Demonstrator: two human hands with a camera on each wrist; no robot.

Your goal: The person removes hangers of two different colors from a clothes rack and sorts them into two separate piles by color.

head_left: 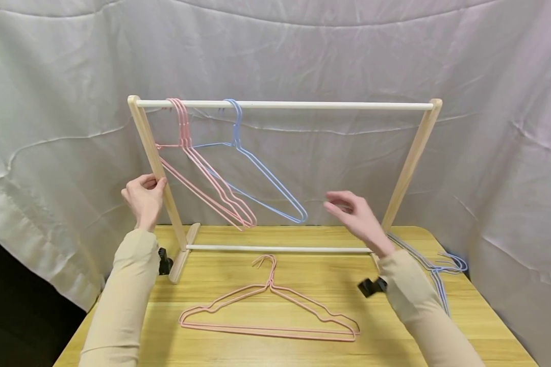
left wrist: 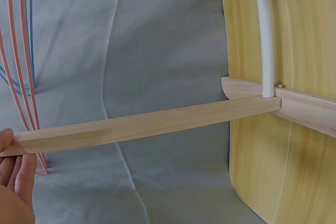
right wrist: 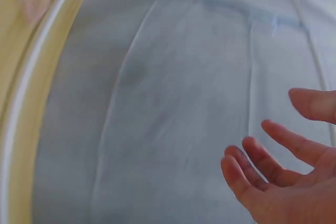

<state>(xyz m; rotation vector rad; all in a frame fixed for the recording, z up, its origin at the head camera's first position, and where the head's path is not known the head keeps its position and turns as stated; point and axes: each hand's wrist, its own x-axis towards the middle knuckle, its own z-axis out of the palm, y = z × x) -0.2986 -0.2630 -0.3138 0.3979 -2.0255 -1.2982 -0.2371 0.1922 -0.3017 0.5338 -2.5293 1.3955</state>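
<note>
My left hand (head_left: 143, 199) pinches the left wooden post (head_left: 149, 140) of a clothes rack between thumb and fingers; the left wrist view shows the fingers (left wrist: 25, 179) on the post's edge. In mid-air, right of the hung hangers, my right hand (head_left: 355, 216) holds nothing. Its fingers are spread and slightly bent. Pink wire hangers (head_left: 184, 127) hang in a tight group near the left end of the white top rod (head_left: 326, 105). Blue hangers (head_left: 236, 133) hang just right of them. Below the rack, pink hangers (head_left: 270, 282) lie overlapped on the wooden table (head_left: 239, 351).
Several blue and grey hangers (head_left: 437, 270) lie at the table's right side, partly behind my right forearm. A white lower rod (head_left: 280, 249) joins the rack's feet. The right post (head_left: 410, 165) rises behind my right wrist. A grey curtain (head_left: 330, 56) hangs behind the rack.
</note>
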